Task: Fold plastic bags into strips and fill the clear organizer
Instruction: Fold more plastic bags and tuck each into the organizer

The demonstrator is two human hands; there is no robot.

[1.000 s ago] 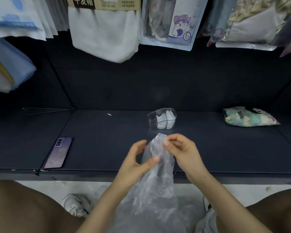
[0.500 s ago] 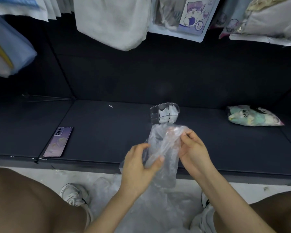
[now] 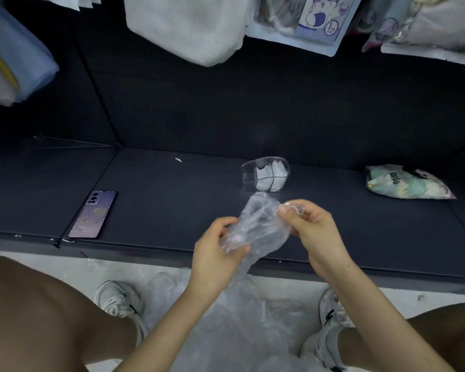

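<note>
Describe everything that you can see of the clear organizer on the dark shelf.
The clear organizer is a transparent container, plastic by its look, with rounded corners and an open top. Inner dividers split it into compartments. White folded pieces fill the right-hand compartments; the left end looks empty. It stands upright on the dark shelf, toward the back. Only the shelf seems to touch it; the crumpled plastic bag is held just in front.
</note>
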